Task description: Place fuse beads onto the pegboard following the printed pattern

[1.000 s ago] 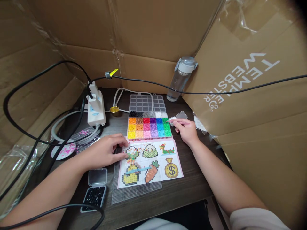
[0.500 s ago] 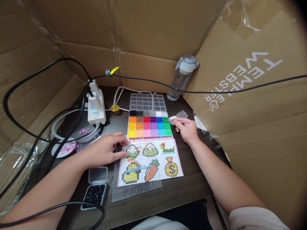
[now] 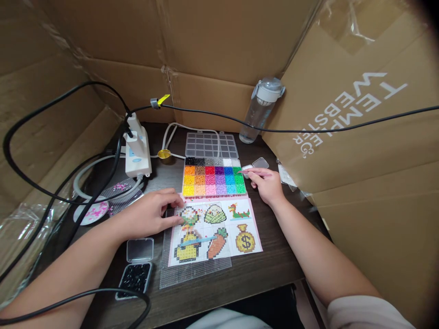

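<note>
My right hand [image 3: 267, 186] is closed around pink tweezers [image 3: 255, 172], their tips at the green beads [image 3: 237, 170] on the right side of the bead box [image 3: 212, 195]. The box is divided into many coloured compartments. My left hand [image 3: 163, 212] rests at the left edge of the pattern sheet [image 3: 231, 258], its thumb and fingers apart. Under those fingertips a clear pegboard seems to lie over the printed pictures, with loose beads scattered on it. A light-blue strip [image 3: 199, 241] crosses the lower pictures. Another clear pegboard [image 3: 195, 275] sticks out beneath the sheet.
A small case of black beads [image 3: 135, 278] lies open at front left. Behind it are a white dish [image 3: 91, 214] with pink beads, a power strip [image 3: 137, 155] and looping black cables. A gold cup [image 3: 164, 156] and a water bottle [image 3: 259, 112] stand farther back. Cardboard walls enclose the desk.
Hardly anything differs. The tweezers' tips have shifted very slightly at the green beads; my left hand stays in place on the sheet.
</note>
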Demonstrator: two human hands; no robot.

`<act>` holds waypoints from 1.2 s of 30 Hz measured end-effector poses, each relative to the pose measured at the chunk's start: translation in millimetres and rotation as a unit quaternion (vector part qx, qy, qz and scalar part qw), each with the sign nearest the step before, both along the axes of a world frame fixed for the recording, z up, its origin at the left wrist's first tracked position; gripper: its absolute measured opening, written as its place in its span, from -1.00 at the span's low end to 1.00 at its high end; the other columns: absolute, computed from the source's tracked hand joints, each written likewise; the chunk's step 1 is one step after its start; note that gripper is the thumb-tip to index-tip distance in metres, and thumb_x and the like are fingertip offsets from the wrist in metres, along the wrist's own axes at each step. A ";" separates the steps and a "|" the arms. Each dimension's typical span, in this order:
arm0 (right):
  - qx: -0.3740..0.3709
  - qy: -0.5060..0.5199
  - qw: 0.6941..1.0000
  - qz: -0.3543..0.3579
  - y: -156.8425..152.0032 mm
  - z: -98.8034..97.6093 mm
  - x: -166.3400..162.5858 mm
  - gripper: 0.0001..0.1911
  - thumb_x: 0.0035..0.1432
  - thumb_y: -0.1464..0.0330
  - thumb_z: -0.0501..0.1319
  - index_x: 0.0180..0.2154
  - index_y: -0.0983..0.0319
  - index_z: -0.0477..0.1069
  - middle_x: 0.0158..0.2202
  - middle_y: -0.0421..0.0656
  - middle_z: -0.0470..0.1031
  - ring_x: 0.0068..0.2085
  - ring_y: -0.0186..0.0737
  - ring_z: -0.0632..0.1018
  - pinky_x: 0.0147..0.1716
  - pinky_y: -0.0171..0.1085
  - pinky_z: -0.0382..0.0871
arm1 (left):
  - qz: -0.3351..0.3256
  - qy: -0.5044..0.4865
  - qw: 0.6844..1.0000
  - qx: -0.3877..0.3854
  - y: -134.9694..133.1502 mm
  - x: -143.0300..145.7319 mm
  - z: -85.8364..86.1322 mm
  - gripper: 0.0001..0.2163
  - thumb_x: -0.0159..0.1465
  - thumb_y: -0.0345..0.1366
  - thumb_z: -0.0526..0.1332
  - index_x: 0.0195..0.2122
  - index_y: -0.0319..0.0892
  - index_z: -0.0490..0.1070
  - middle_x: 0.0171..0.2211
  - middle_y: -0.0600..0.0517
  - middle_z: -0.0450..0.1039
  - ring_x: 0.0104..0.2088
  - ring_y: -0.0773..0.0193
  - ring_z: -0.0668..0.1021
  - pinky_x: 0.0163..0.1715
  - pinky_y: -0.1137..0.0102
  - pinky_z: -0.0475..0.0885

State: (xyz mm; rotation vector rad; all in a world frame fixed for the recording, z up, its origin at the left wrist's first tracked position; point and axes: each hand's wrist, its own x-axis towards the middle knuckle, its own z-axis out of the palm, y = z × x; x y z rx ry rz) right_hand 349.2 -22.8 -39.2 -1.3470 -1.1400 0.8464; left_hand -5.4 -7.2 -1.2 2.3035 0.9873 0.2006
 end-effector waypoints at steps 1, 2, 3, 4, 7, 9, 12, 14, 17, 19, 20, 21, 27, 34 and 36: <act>0.000 -0.001 1.000 0.000 -0.1 0.4 -0.1 -0.77 0.05 0.23 0.40 -0.28 0.23 0.70 -0.30 -0.04 0.71 -0.59 -0.39 0.32 -0.57 -0.27 0.25 | 0.000 -0.001 1.000 -0.001 0.0 0.1 0.0 -0.75 0.23 -0.08 0.31 -0.20 -0.13 0.55 -0.22 -0.02 0.53 -0.35 0.25 0.51 -0.32 0.35 0.41; 0.000 -0.002 1.000 -0.001 -0.1 0.5 -0.2 -0.77 0.05 0.23 0.40 -0.28 0.22 0.70 -0.31 -0.04 0.71 -0.59 -0.39 0.33 -0.57 -0.27 0.25 | -0.001 -0.002 1.000 -0.001 0.0 0.1 0.1 -0.76 0.24 -0.08 0.31 -0.20 -0.13 0.55 -0.22 -0.01 0.53 -0.36 0.25 0.51 -0.32 0.36 0.41; 0.000 -0.002 1.000 -0.002 0.0 0.6 -0.2 -0.77 0.05 0.23 0.40 -0.28 0.22 0.70 -0.32 -0.05 0.71 -0.59 -0.39 0.33 -0.58 -0.27 0.25 | -0.001 -0.002 1.000 -0.001 -0.1 0.2 0.2 -0.76 0.24 -0.09 0.31 -0.20 -0.13 0.55 -0.22 -0.01 0.52 -0.36 0.26 0.51 -0.33 0.36 0.40; 0.001 -0.002 1.000 -0.002 0.0 0.5 -0.2 -0.77 0.04 0.23 0.40 -0.29 0.22 0.70 -0.32 -0.05 0.71 -0.59 -0.39 0.33 -0.58 -0.27 0.25 | -0.002 0.000 1.000 -0.001 -0.1 0.2 0.5 -0.76 0.24 -0.09 0.31 -0.20 -0.13 0.54 -0.22 -0.01 0.52 -0.36 0.26 0.51 -0.33 0.37 0.40; 0.005 0.004 1.000 -0.004 0.3 0.0 -0.5 -0.79 0.03 0.24 0.41 -0.31 0.23 0.70 -0.35 -0.06 0.70 -0.59 -0.39 0.33 -0.58 -0.27 0.24 | -0.003 0.006 1.000 -0.002 -0.2 0.3 1.4 -0.76 0.24 -0.09 0.31 -0.20 -0.13 0.54 -0.23 -0.01 0.52 -0.36 0.26 0.50 -0.34 0.37 0.39; 0.009 0.012 1.000 -0.007 0.4 -0.2 -0.8 -0.79 0.03 0.24 0.41 -0.31 0.23 0.69 -0.34 -0.05 0.70 -0.59 -0.39 0.33 -0.58 -0.27 0.24 | -0.003 0.011 1.000 -0.003 -0.2 0.3 1.8 -0.75 0.24 -0.08 0.30 -0.20 -0.14 0.54 -0.23 -0.01 0.51 -0.35 0.25 0.50 -0.33 0.36 0.38; 0.014 0.027 0.999 -0.015 0.4 0.1 -1.6 -0.78 0.02 0.24 0.41 -0.31 0.24 0.69 -0.29 -0.02 0.72 -0.59 -0.39 0.33 -0.59 -0.27 0.25 | -0.007 0.018 1.000 -0.005 0.0 0.6 1.6 -0.73 0.25 -0.06 0.29 -0.19 -0.15 0.54 -0.23 -0.02 0.50 -0.34 0.23 0.50 -0.31 0.34 0.38; 0.019 0.043 0.999 -0.021 0.4 0.9 -2.3 -0.78 0.00 0.23 0.42 -0.33 0.24 0.67 -0.28 -0.01 0.72 -0.59 -0.39 0.32 -0.60 -0.26 0.24 | -0.008 0.019 1.000 -0.007 0.1 1.2 1.6 -0.73 0.26 -0.06 0.28 -0.18 -0.16 0.53 -0.22 -0.03 0.49 -0.33 0.23 0.50 -0.30 0.33 0.39; 0.028 0.078 0.996 -0.034 -0.8 3.1 -3.6 -0.80 -0.04 0.24 0.44 -0.38 0.23 0.65 -0.28 0.00 0.72 -0.60 -0.40 0.31 -0.61 -0.26 0.23 | -0.005 0.020 1.000 -0.011 0.0 2.3 2.2 -0.73 0.25 -0.07 0.29 -0.18 -0.16 0.53 -0.23 -0.02 0.49 -0.35 0.24 0.49 -0.30 0.33 0.38; 0.035 0.103 0.993 -0.036 -3.2 5.9 -5.0 -0.80 -0.07 0.25 0.46 -0.39 0.23 0.63 -0.30 -0.01 0.72 -0.61 -0.40 0.31 -0.62 -0.27 0.21 | -0.003 0.020 1.000 -0.011 0.1 2.9 2.6 -0.73 0.23 -0.07 0.30 -0.19 -0.16 0.54 -0.24 -0.01 0.48 -0.37 0.25 0.48 -0.31 0.33 0.37; 0.039 0.115 0.992 -0.036 -5.0 7.9 -5.9 -0.80 -0.07 0.24 0.47 -0.40 0.22 0.63 -0.32 -0.02 0.72 -0.61 -0.41 0.30 -0.62 -0.27 0.20 | -0.003 0.019 1.000 -0.011 0.2 2.9 2.5 -0.73 0.23 -0.07 0.30 -0.19 -0.16 0.54 -0.24 -0.01 0.48 -0.38 0.25 0.48 -0.31 0.33 0.37; 0.041 0.127 0.990 -0.035 -7.3 10.3 -7.1 -0.79 -0.08 0.24 0.48 -0.40 0.22 0.63 -0.33 -0.03 0.72 -0.61 -0.42 0.30 -0.63 -0.28 0.19 | -0.003 0.018 1.000 -0.010 0.4 2.9 2.2 -0.73 0.23 -0.07 0.30 -0.19 -0.16 0.54 -0.24 -0.01 0.48 -0.38 0.25 0.48 -0.31 0.34 0.37; 0.062 0.213 0.975 0.003 -28.7 33.3 -23.4 -0.81 -0.12 0.26 0.54 -0.42 0.16 0.66 -0.36 -0.10 0.72 -0.63 -0.47 0.29 -0.65 -0.35 0.15 | -0.010 0.018 1.000 -0.004 1.0 0.6 -1.5 -0.71 0.25 -0.04 0.31 -0.15 -0.14 0.55 -0.23 0.00 0.47 -0.40 0.27 0.46 -0.33 0.34 0.35; 0.018 0.160 0.974 0.161 -54.7 41.3 -67.4 -0.92 0.08 0.26 0.48 -0.33 0.08 0.72 -0.48 -0.19 0.66 -0.62 -0.40 0.34 -0.63 -0.31 0.23 | -0.013 0.017 1.000 -0.006 -0.5 1.5 1.2 -0.70 0.23 -0.05 0.31 -0.15 -0.15 0.56 -0.23 -0.02 0.49 -0.36 0.24 0.49 -0.31 0.34 0.35; 0.009 0.159 0.969 0.187 -59.1 36.5 -77.8 -0.93 0.10 0.26 0.47 -0.32 0.08 0.72 -0.43 -0.17 0.69 -0.61 -0.40 0.35 -0.63 -0.31 0.25 | -0.014 0.019 1.000 -0.009 -1.0 2.5 2.1 -0.71 0.23 -0.06 0.31 -0.15 -0.15 0.56 -0.22 -0.02 0.50 -0.35 0.23 0.50 -0.30 0.33 0.36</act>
